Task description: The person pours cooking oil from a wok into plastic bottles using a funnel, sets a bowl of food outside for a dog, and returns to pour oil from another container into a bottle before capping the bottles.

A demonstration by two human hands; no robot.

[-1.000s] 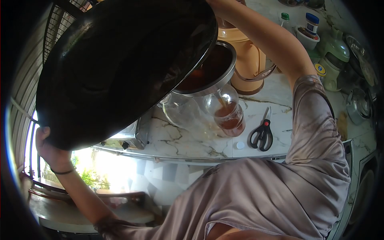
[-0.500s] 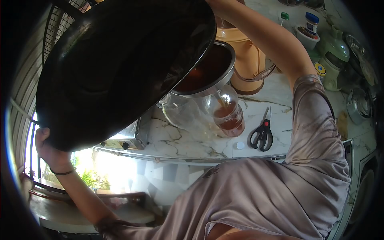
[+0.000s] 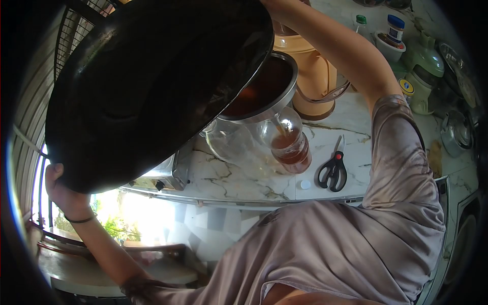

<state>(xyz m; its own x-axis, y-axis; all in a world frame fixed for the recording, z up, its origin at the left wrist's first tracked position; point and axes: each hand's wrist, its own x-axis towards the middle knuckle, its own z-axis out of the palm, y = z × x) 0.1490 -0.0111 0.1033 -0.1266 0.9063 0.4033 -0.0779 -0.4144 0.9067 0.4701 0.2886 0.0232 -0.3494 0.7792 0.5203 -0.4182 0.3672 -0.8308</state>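
Observation:
A large black pan [image 3: 152, 96] is tilted over a wide metal-rimmed funnel [image 3: 285, 99]. My left hand [image 3: 68, 190] grips its lower left edge, with the thumb over the rim. At the upper right edge my right hand [image 3: 274, 5] holds the pan; its fingers are mostly hidden by the pan and the frame's top. Reddish-brown liquid [image 3: 249, 94] stands in the funnel. A thin stream runs from its spout into a clear bottle [image 3: 292, 147], which is partly filled with the same liquid. Another clear, apparently empty bottle [image 3: 231, 142] is beside it.
Black-handled scissors [image 3: 333, 170] and a white cap [image 3: 305, 185] lie on the marble counter [image 3: 229, 185]. A tan jug [image 3: 315, 76] stands behind the funnel. A metal stove [image 3: 173, 175] is at left. Jars [image 3: 424, 84] and a kettle [image 3: 455, 133] are at right.
The pan's right rim has shifted very slightly left over the funnel. Both hands keep their places on it, and liquid still runs into the bottle.

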